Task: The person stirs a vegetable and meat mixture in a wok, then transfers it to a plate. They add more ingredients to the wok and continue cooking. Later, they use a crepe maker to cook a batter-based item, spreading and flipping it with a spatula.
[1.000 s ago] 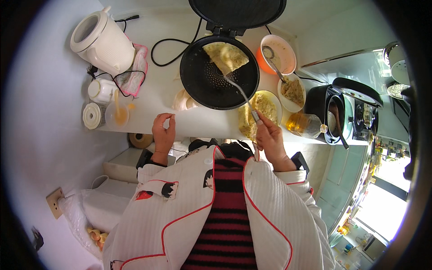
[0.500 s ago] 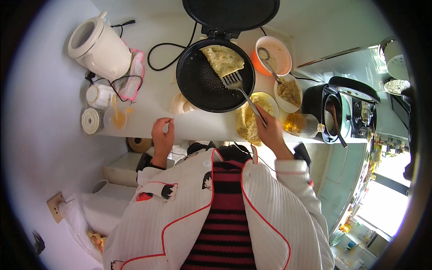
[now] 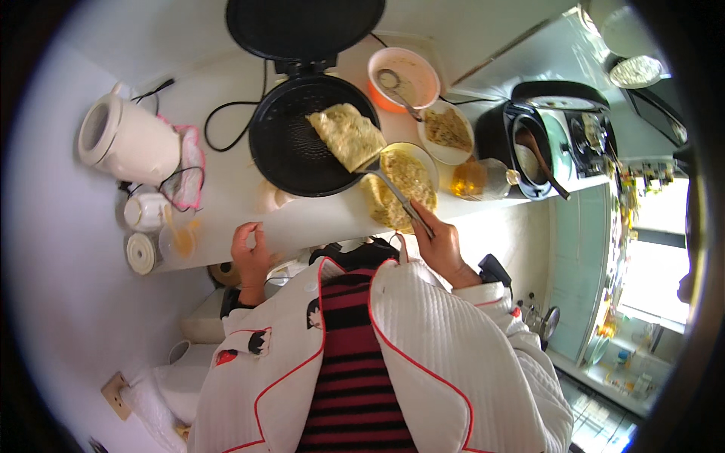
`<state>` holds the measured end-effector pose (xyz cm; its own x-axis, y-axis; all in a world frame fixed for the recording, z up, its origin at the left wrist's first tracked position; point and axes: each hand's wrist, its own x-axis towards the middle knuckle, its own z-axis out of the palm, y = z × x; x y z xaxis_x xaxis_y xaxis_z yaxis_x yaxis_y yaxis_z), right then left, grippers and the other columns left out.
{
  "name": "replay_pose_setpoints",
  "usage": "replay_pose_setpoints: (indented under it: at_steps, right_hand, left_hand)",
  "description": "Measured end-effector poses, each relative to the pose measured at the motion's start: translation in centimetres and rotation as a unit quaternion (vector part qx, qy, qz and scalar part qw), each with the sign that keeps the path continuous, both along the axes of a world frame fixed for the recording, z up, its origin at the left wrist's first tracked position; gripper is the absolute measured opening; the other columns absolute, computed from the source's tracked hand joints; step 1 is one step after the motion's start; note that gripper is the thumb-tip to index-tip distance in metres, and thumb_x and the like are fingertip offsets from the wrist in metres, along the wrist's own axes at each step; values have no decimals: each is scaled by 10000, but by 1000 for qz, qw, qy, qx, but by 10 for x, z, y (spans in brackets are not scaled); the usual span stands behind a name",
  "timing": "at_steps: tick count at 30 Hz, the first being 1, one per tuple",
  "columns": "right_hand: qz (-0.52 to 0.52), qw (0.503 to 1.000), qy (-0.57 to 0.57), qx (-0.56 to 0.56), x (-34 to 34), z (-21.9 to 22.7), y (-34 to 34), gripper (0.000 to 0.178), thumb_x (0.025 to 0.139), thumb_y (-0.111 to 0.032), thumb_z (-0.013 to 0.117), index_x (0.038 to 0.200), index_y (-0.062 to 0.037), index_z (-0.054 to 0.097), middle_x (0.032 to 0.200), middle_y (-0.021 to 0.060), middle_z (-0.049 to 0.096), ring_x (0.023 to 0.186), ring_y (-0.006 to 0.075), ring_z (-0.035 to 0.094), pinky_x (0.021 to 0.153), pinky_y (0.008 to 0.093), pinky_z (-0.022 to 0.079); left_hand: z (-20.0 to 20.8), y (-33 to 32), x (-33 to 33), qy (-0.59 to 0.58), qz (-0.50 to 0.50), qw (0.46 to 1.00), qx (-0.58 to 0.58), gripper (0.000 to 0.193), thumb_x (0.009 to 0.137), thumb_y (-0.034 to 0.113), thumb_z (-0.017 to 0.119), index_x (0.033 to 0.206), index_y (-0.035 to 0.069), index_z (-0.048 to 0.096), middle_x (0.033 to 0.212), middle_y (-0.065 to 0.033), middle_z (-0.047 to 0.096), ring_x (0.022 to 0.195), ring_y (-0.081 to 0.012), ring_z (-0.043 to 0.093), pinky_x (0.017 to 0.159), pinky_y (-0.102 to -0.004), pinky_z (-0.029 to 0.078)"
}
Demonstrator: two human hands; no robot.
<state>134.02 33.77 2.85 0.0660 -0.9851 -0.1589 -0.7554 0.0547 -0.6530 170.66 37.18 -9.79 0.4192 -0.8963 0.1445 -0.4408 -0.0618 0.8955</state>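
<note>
My right hand (image 3: 439,248) grips the handle of a metal slotted spatula (image 3: 394,192). On the spatula's blade rests a folded, browned flatbread (image 3: 349,136), slanting across the right part of a black round electric griddle (image 3: 281,155) and over its rim. The blade is mostly hidden under the bread. Just right of the griddle, below the spatula's handle, a plate (image 3: 432,167) holds more flatbread (image 3: 404,185). My left hand (image 3: 251,253) is empty at the counter's front edge, fingers loosely bent, thumb apart. An eggshell-like pale piece (image 3: 272,198) lies nearby.
The griddle's lid (image 3: 306,26) stands raised behind it. Rightward are an orange bowl (image 3: 423,69) with a ladle, a dish of filling (image 3: 447,136), an oil bottle (image 3: 479,180) and an open black cooker (image 3: 521,143). A white jug-like appliance (image 3: 132,140) and jars stand left.
My right hand has drawn the spatula back toward me. The flatbread has shifted from the griddle's far right toward its near right rim. The whole view has turned slightly.
</note>
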Motion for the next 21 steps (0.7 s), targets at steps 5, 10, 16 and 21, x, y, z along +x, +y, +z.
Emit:
replay_pose_setpoints:
  at_steps: [5,10,16,21]
  right_hand:
    - [-84,994,-47,-49,-34,14,47,360,970,-83,613,1327,-48,622,961,192,737,758,110,686,648,287,526]
    - [-211,976,3,-53,-60,8,46,359,978,-126,597,1321,-20,620,761,111,675,675,63,566,619,275,489]
    - [-372,875,-290,113,-75,-9,-18,389,1011,-183,573,1383,-71,591,651,-15,539,522,64,465,486,261,402]
    - [-334,831,-416,160,-78,-8,-9,387,1026,-206,574,1399,-104,581,627,-74,419,483,31,344,428,223,291]
  left_hand:
    - [14,-14,-1,34,-22,999,29,100,927,69,659,981,-16,655,963,-100,669,896,-217,627,853,-324,497]
    - [40,-42,-20,74,-56,996,-7,106,946,52,646,1020,-23,652,988,-88,678,925,-189,631,864,-302,495]
    - [76,-82,-74,140,-128,981,-30,104,951,34,655,1042,-16,664,1001,-73,678,928,-140,643,860,-266,515]
    - [94,-94,-104,154,-188,970,-30,99,955,33,655,1037,-19,675,1012,-70,666,929,-126,646,852,-259,525]
